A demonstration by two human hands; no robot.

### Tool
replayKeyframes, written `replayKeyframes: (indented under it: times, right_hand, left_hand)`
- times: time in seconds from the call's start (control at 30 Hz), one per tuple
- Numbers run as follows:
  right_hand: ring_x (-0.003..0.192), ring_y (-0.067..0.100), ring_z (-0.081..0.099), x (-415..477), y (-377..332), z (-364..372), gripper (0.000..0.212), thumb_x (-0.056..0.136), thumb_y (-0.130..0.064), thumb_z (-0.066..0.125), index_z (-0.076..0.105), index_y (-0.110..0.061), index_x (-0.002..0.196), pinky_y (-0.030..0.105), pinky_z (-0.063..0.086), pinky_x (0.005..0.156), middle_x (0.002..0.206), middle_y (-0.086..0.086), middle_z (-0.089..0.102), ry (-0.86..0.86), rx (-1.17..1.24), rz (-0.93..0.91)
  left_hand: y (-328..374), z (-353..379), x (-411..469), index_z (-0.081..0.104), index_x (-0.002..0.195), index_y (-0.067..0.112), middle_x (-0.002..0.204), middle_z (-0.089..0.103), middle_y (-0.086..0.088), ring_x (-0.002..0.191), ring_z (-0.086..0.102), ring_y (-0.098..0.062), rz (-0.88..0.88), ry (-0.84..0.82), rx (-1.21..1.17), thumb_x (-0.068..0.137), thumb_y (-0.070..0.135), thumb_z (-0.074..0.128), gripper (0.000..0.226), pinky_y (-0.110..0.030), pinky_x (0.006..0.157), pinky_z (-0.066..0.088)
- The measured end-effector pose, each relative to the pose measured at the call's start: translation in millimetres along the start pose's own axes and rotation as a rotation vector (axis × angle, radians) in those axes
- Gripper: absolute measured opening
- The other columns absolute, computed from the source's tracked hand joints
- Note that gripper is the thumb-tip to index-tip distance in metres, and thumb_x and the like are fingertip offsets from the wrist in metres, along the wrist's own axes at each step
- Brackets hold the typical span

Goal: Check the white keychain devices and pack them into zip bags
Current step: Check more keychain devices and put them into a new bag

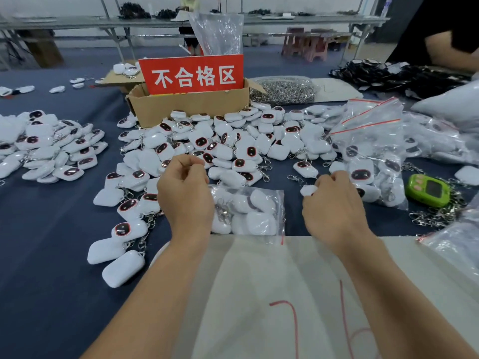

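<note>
As the right hand (334, 211) grips one device (309, 190), one bag (248, 211) lies near.

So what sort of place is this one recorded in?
Probably a small factory's inspection-and-packing bench: heaps of identical white keychain devices, a cardboard box with a red sign reading 不合格区 (reject area), and a pile of zip bags.

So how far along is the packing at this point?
Done: one zip bag between the hands holds several white keychain devices. In hand: the right hand grips a loose device; the left hand is curled at the bag's edge, its hold unclear. Left: most of it, since the central pile and a second pile at left lie unbagged.
</note>
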State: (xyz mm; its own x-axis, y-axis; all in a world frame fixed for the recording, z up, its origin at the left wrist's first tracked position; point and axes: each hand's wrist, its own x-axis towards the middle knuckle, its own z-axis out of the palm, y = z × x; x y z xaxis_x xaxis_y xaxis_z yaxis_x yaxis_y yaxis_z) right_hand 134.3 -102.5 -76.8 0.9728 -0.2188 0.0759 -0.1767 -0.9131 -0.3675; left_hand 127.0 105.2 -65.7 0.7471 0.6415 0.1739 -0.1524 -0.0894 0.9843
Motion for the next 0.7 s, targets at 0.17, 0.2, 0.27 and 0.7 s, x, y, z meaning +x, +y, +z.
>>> replayKeyframes:
  times: [0.17,0.2,0.27,0.7]
  right_hand:
    - [0.093,0.028,0.058,-12,7,1,0.014,0.094,-0.021,0.063,0.052,-0.026,0.102,0.039,0.044,0.076,0.104,-0.001,0.063,0.164,0.161,-0.018]
    - [0.085,0.028,0.057,-12,9,2,0.013,0.095,-0.023,0.061,0.049,-0.028,0.099,0.037,0.041,0.071,0.094,-0.003,0.063,0.167,0.225,-0.004]
    - [0.085,0.028,0.057,-10,10,3,0.015,0.096,-0.026,0.062,0.048,-0.03,0.099,0.035,0.039,0.072,0.084,-0.009,0.06,0.18,0.414,0.035]
    - [0.065,0.012,0.068,-20,-1,-19,0.03,0.068,0.013,0.083,0.078,-0.013,0.083,0.023,0.053,0.063,0.076,0.006,0.077,-0.194,1.16,-0.098]
  left_hand:
    - [3,11,-28,0.069,0.074,0.036,0.062,0.06,0.016,0.066,0.054,-0.015,0.229,-0.177,0.207,0.077,0.021,0.053,0.022,-0.036,0.067,0.041]
    - [4,12,-34,0.069,0.072,0.035,0.062,0.06,0.016,0.073,0.057,-0.015,0.307,-0.195,0.268,0.078,0.019,0.054,0.023,-0.038,0.073,0.044]
    - [5,15,-44,0.072,0.075,0.033,0.062,0.056,0.022,0.078,0.055,-0.003,0.47,-0.222,0.349,0.078,0.014,0.058,0.024,-0.035,0.084,0.042]
    - [1,22,-54,0.074,0.095,0.046,0.093,0.07,0.029,0.095,0.066,0.002,0.404,-0.542,0.268,0.086,0.024,0.077,0.024,-0.009,0.08,0.043]
